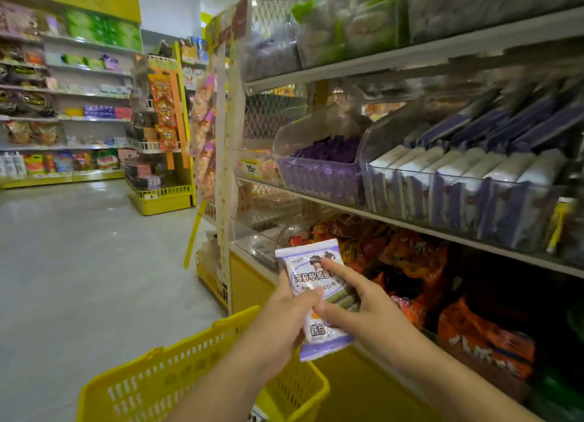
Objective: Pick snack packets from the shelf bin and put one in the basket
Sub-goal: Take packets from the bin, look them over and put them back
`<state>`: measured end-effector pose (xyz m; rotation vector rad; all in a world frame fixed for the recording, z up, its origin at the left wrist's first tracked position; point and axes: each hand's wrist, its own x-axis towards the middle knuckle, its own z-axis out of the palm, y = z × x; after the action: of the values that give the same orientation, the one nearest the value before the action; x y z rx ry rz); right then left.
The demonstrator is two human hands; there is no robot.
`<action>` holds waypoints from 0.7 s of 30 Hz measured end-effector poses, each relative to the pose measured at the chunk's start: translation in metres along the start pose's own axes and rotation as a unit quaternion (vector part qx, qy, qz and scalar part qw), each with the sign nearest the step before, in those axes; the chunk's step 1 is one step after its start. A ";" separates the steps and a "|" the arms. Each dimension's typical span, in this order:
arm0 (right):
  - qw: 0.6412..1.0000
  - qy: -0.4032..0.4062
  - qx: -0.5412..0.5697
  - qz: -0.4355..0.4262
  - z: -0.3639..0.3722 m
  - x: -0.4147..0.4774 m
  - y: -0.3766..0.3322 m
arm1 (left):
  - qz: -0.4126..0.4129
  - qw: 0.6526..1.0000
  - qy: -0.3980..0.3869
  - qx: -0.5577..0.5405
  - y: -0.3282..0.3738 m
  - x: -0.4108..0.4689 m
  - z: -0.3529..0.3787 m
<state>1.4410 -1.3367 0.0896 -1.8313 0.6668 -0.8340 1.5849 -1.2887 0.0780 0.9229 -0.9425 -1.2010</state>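
Observation:
I hold a white and purple snack packet (311, 282) upright in front of the lower shelf. My left hand (286, 320) grips its left edge, thumb across the front. My right hand (357, 308) pinches its right side, index finger stretched over the printed picture near the top. A yellow plastic basket (177, 374) hangs below my left forearm, under the packet. On the shelf above stands a clear bin (467, 194) packed with several similar white and purple packets.
Another clear bin (319, 176) of purple sweets stands left of the packet bin. Orange snack bags (410, 257) fill the lower shelf on the right. A yellow end display (161, 197) stands across the grey aisle floor, with long shelves along the left wall.

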 end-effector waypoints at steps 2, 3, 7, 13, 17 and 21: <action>0.999 0.039 0.013 0.020 -0.016 -0.007 -0.014 | -0.011 0.997 -0.070 -0.033 0.006 0.001 0.015; 0.998 0.060 0.020 0.024 -0.025 -0.010 -0.022 | -0.013 0.993 -0.107 -0.039 0.013 0.002 0.023; 0.993 0.108 -0.050 -0.012 -0.065 -0.022 -0.063 | 0.035 0.992 -0.118 -0.005 0.046 0.012 0.066; 0.912 0.099 -0.353 -0.186 -0.125 -0.040 -0.147 | 0.071 0.990 -0.107 -0.065 0.104 0.035 0.131; 0.886 0.125 -0.393 -0.211 -0.166 -0.037 -0.189 | 0.043 0.989 -0.138 -0.009 0.128 0.052 0.170; 0.892 0.163 -0.381 -0.180 -0.211 -0.037 -0.220 | 0.187 0.933 -0.100 0.289 0.133 0.077 0.186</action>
<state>1.2696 -1.3434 0.3449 -2.6060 0.9759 -1.2614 1.4629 -1.3617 0.2726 1.0231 -1.6106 -0.6997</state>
